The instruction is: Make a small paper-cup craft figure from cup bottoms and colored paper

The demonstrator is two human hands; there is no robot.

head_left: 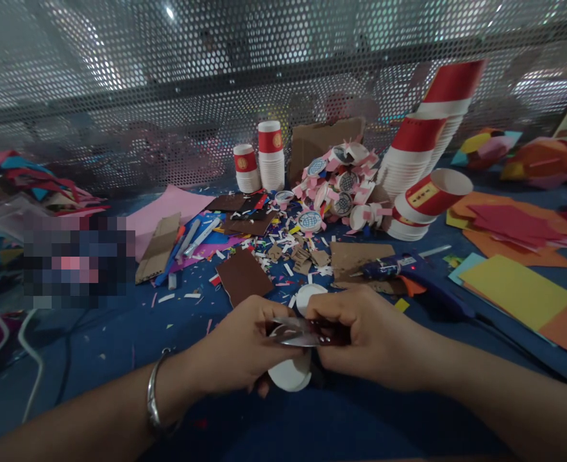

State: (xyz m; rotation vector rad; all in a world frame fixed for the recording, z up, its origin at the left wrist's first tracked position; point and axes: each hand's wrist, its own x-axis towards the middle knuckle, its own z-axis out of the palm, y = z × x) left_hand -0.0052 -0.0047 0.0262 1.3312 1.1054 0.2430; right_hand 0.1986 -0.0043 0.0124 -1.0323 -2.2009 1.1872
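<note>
Evidently partway through: a plain white disc (290,377) sits low between the hands, while many made-up pieces are heaped beyond.

The left hand (238,337) pinches the disc's edge, and the right hand (374,337) is closed around shiny metal scissors (293,335), though blur hides just where the blades meet the disc. Judging by the pile (344,183), a good share is done, its round, blue-patterned tops edged with pink paper; the disc in hand looks bare, and another flat pale round (311,298) lies just past the fingers, so work seems left. Crinkled snippets (288,250), stiff brown card (245,276), smooth red-and-white paper cups (271,154) and a hard plastic glue gun (389,268) rest on the blue tabletop (120,340).
</note>
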